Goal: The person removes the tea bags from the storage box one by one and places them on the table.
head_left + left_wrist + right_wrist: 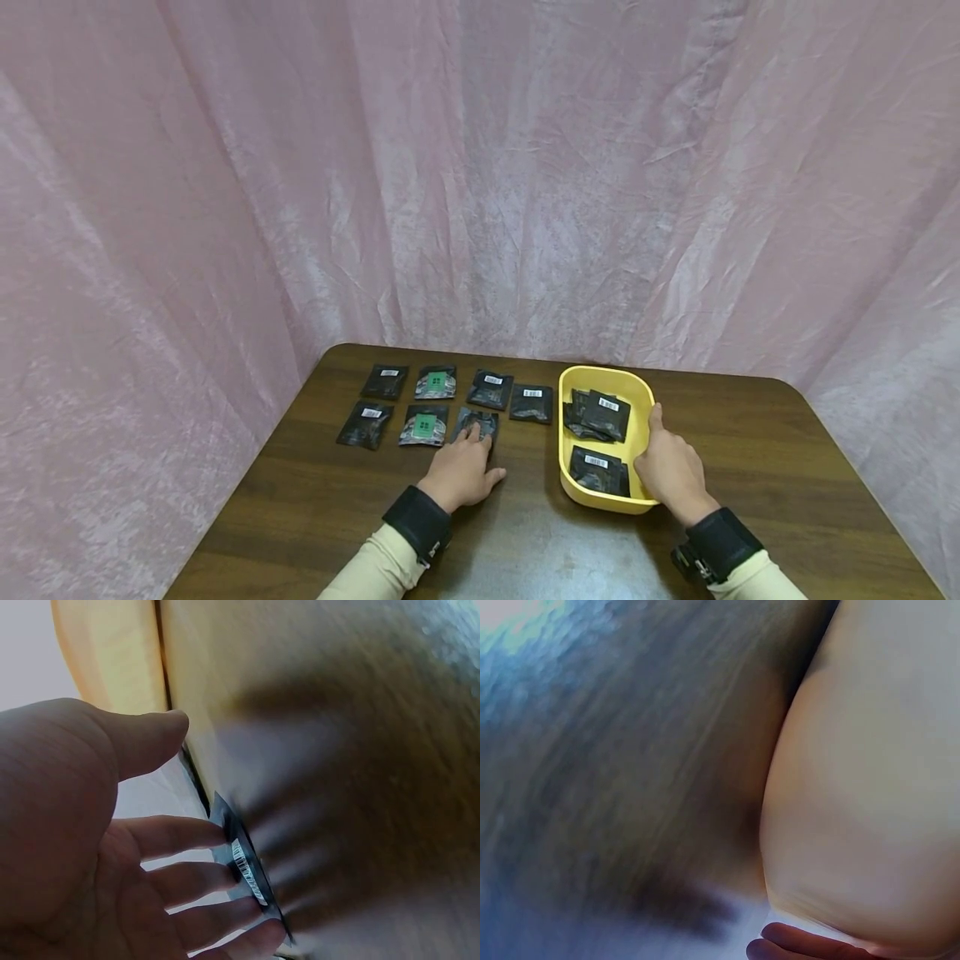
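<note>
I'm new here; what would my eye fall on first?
Probably the bright yellow tub, right of centre on the wooden table, holding black packets, its right side gripped by the right hand. To its left, two green-labelled packets stand out near the left hand, which touches a dark packet. Behind hangs a pink curtain.

We see the left hand (462, 471) touching a black packet (487, 422) on a wooden tabletop (750, 467), one of seven laid out in rough rows, two showing green labels (424, 426). The right hand (671, 467) grips the side of a yellow tub (603, 500) holding other packets (606, 415), before a pink curtain (487, 208).
</note>
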`<state>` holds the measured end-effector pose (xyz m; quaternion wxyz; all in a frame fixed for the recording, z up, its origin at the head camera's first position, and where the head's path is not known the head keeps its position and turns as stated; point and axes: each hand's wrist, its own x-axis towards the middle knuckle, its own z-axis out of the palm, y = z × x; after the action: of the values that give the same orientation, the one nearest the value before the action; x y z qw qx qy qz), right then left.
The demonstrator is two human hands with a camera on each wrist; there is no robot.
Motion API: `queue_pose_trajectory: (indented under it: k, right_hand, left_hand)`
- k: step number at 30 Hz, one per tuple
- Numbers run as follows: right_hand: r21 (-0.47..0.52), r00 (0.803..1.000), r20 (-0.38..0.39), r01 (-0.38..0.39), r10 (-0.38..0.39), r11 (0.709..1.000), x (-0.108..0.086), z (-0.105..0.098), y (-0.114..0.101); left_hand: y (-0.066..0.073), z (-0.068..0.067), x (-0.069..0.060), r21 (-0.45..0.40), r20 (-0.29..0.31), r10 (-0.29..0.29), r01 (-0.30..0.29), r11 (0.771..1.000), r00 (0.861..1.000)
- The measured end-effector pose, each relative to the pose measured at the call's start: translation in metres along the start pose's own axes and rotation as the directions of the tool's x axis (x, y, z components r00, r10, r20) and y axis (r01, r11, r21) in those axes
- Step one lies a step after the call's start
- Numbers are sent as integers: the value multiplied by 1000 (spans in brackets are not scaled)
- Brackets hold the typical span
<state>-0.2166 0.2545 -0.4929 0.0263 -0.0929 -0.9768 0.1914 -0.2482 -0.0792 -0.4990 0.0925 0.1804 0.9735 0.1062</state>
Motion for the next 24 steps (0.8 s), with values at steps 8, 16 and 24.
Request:
queue_pose_trajectory:
  k: [8,16,24]
  right_hand:
    - [-3,1000,2,0,0,1000,0,0,0]
    - [1,1000,7,-2,2,1000,-1,0,-1]
    - [2,1000,9,-6,6,1000,0,0,0]
  left_hand:
    - [1,-2,-2,10,-24,3,-2,1000,1000]
    - [1,0,-1,17,-39,7,-7,1000,999]
    - [6,-2,-3,38,-65,9,-7,999,998]
